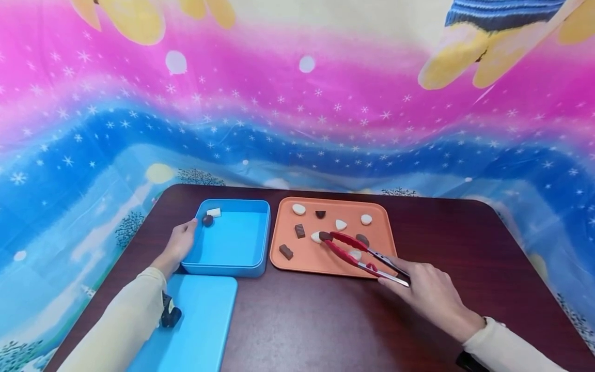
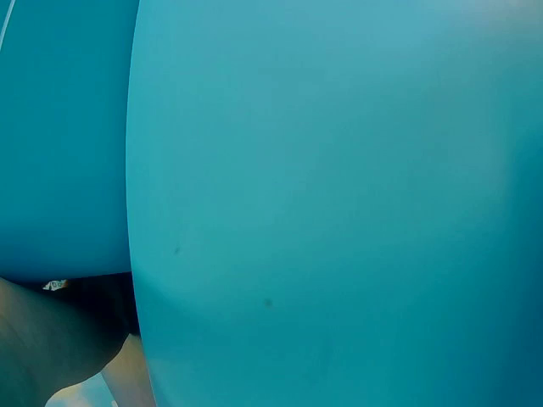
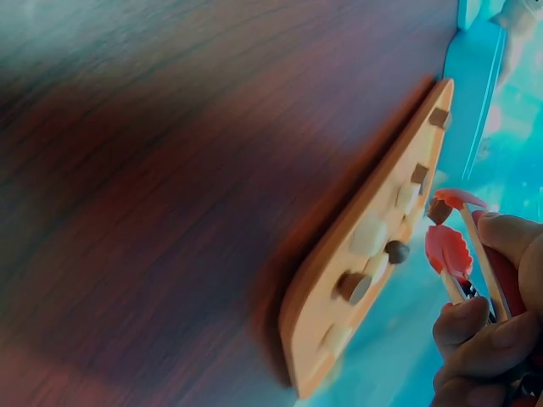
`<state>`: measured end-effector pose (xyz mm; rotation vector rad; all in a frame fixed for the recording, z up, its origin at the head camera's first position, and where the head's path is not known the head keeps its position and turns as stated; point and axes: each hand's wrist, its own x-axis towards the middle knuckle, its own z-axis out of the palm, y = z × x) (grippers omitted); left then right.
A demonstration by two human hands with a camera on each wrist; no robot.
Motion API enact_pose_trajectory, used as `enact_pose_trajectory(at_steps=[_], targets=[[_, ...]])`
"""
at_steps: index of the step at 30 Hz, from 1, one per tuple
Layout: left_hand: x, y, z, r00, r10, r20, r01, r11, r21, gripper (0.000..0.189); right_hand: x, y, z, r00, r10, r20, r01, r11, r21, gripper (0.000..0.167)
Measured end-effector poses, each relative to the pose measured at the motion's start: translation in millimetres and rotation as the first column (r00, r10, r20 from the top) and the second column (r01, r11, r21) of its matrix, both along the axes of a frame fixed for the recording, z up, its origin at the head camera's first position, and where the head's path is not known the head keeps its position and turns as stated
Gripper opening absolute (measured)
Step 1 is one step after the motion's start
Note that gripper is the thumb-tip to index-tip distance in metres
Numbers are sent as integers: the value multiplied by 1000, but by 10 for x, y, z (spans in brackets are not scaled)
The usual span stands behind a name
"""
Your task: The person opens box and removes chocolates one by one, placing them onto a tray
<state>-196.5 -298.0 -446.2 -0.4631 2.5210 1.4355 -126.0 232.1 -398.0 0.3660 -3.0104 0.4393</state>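
My right hand (image 1: 432, 290) grips a pair of tongs (image 1: 345, 255) with red tips, reaching over the orange tray (image 1: 321, 263). Between the tips sits a dark brown chocolate (image 3: 439, 211), overlapping a white one (image 1: 315, 237) in the head view. Several other white and brown chocolates lie spread over the tray. At the left side of an open blue box (image 1: 230, 237), my left hand (image 1: 178, 244) holds the wall, thumb at the rim. Inside the box, a white piece (image 1: 214, 212) and a round dark chocolate (image 1: 207, 221) lie in the far left corner.
A flat blue lid (image 1: 204, 315) lies in front of the box, under my left forearm, and fills most of the left wrist view. Box and tray stand side by side on a dark wooden table (image 1: 297, 320). A patterned cloth (image 1: 297, 113) hangs behind the table.
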Motion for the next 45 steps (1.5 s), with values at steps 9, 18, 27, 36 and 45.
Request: enact_pose_trajectory(at_steps=[9, 18, 27, 36, 45], targets=[[-1, -5, -3, 1000, -1, 3, 0, 1000, 10, 78, -80, 134, 28, 998, -36, 43, 35, 999, 22, 59], [5, 9, -17, 1000, 4, -1, -4, 1000, 8, 76, -155, 89, -13, 996, -38, 82, 35, 999, 38, 64], [-1, 7, -16, 1000, 2, 0, -2, 1000, 10, 76, -182, 67, -10, 994, -39, 105, 34, 998, 53, 64], [-8, -2, -18, 1000, 2, -1, -2, 1000, 6, 77, -204, 46, 28, 994, -45, 101, 43, 999, 14, 67], [-4, 1, -9, 1000, 2, 0, -2, 1000, 10, 77, -178, 8, 55, 992, -47, 114, 49, 999, -17, 94]])
